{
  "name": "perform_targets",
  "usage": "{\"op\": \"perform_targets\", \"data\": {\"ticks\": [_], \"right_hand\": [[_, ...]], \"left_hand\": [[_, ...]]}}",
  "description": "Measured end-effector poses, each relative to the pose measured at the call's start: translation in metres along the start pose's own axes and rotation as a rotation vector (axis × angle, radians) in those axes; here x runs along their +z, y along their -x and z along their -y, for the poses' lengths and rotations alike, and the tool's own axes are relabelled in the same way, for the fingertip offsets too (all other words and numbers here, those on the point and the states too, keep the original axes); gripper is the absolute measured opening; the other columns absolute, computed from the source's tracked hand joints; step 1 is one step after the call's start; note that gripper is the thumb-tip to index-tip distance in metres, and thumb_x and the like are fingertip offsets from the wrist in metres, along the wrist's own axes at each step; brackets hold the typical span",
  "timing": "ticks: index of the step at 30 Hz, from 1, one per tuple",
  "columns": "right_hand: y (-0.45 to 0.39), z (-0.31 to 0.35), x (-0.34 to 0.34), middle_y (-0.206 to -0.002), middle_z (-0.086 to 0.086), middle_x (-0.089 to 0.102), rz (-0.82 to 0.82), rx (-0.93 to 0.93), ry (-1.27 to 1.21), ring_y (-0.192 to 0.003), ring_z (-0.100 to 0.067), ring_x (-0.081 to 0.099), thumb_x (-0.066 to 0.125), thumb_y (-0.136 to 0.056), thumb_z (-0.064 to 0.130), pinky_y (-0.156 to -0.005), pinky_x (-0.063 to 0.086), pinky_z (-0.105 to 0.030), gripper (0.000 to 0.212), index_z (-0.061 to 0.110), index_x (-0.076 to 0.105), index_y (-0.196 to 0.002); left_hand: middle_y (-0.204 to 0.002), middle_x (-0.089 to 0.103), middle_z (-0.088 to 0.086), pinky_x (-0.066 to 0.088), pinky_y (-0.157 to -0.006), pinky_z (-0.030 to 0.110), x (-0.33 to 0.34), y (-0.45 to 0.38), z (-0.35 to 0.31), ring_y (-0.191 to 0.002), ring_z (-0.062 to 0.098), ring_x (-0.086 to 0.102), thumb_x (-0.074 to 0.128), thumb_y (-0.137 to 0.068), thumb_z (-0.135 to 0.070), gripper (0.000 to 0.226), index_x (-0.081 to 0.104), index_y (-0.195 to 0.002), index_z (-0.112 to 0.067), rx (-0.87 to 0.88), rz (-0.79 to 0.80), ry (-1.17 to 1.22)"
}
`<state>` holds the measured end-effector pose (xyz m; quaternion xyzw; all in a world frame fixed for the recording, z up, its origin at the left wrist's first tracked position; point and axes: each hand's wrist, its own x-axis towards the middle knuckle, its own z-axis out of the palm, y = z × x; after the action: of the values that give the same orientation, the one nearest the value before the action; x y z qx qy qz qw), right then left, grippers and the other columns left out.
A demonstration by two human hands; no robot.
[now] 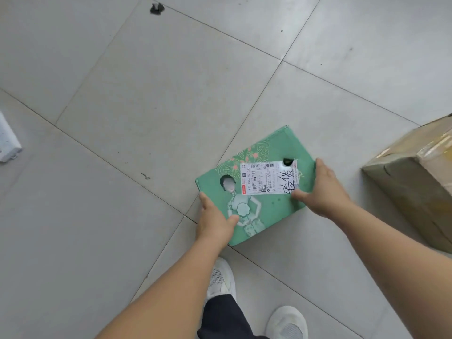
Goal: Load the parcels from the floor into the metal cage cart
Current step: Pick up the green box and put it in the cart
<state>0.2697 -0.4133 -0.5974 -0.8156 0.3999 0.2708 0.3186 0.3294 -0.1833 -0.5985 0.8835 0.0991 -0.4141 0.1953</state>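
A green printed parcel box (pixel 271 148) with a white shipping label lies in front of me over the grey tiled floor. My left hand (pixel 215 221) grips its near left edge, thumb on top of the lid. My right hand (pixel 322 189) grips the right edge, thumb pressed on the lid beside the label. Whether the box rests on the floor or is lifted off it I cannot tell. The metal cage cart is out of view.
A large brown cardboard parcel (pixel 420 182) wrapped in tape stands at the right edge. A white packet (pixel 7 143) lies at the far left. A small dark scrap (pixel 156 8) sits on the tiles at the top. My white shoes (pixel 286 321) are just below the box.
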Motion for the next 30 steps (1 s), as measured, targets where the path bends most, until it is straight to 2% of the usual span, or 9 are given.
{"op": "perform_targets", "data": {"ticks": [3,8,12,16,22,27,30], "right_hand": [[-0.012,-0.005,0.012,-0.151,-0.011,0.029,-0.016,0.031,-0.046,-0.136,-0.033,0.035,0.081,-0.074,0.040,-0.110,0.034,-0.046,0.114,0.019,0.003,-0.156],[-0.002,-0.006,0.012,-0.142,-0.010,0.039,-0.063,0.037,-0.100,-0.129,-0.034,0.040,0.083,-0.070,0.040,-0.105,0.038,-0.045,0.109,0.022,0.015,-0.153],[0.036,0.000,-0.012,-0.140,-0.008,0.039,-0.125,0.034,-0.180,-0.128,-0.034,0.039,0.082,-0.070,0.040,-0.104,0.037,-0.045,0.107,0.025,0.017,-0.153],[0.093,0.014,-0.063,-0.144,-0.008,0.034,-0.189,0.041,-0.245,-0.133,-0.034,0.030,0.081,-0.073,0.039,-0.107,0.028,-0.040,0.107,0.026,0.013,-0.154],[0.193,0.027,-0.161,-0.148,-0.012,0.032,-0.297,0.038,-0.346,-0.138,-0.031,0.025,0.082,-0.073,0.040,-0.113,0.020,-0.040,0.109,0.023,0.012,-0.155],[0.281,0.031,-0.242,-0.148,-0.013,0.032,-0.423,0.074,-0.445,-0.139,-0.031,0.025,0.082,-0.072,0.040,-0.115,0.016,-0.039,0.110,0.026,0.011,-0.156],[0.334,0.026,-0.279,-0.146,-0.013,0.035,-0.536,0.094,-0.476,-0.138,-0.026,0.026,0.082,-0.072,0.040,-0.111,0.015,-0.033,0.107,0.022,0.016,-0.155]], "left_hand": [[-0.143,0.046,0.004,0.047,-0.094,0.036,0.010,-0.007,0.004,-0.119,0.025,0.054,0.072,-0.083,-0.024,0.114,-0.019,-0.151,-0.020,-0.028,-0.051,0.091],[-0.132,0.057,-0.002,0.051,-0.092,0.040,0.008,-0.003,0.006,-0.108,0.023,0.061,0.074,-0.079,-0.016,0.097,0.009,-0.151,-0.024,-0.039,-0.090,0.201],[-0.132,0.056,-0.005,0.052,-0.092,0.041,-0.016,0.028,-0.007,-0.109,0.022,0.060,0.072,-0.079,-0.015,0.099,0.006,-0.152,-0.032,0.017,-0.114,0.239],[-0.138,0.051,-0.006,0.050,-0.092,0.035,-0.054,0.084,-0.035,-0.114,0.019,0.056,0.069,-0.083,-0.015,0.100,0.000,-0.153,-0.034,0.086,-0.114,0.274],[-0.149,0.041,-0.006,0.046,-0.101,0.037,-0.118,0.192,-0.095,-0.126,0.019,0.049,0.069,-0.083,-0.013,0.099,0.003,-0.154,-0.035,0.245,-0.160,0.310],[-0.145,0.043,-0.007,0.047,-0.099,0.037,-0.164,0.282,-0.149,-0.121,0.018,0.051,0.067,-0.083,-0.010,0.097,0.005,-0.154,-0.034,0.428,-0.154,0.346],[-0.146,0.041,-0.005,0.045,-0.103,0.038,-0.186,0.331,-0.179,-0.124,0.018,0.050,0.068,-0.082,-0.007,0.097,0.008,-0.154,-0.033,0.543,-0.118,0.349]]}}
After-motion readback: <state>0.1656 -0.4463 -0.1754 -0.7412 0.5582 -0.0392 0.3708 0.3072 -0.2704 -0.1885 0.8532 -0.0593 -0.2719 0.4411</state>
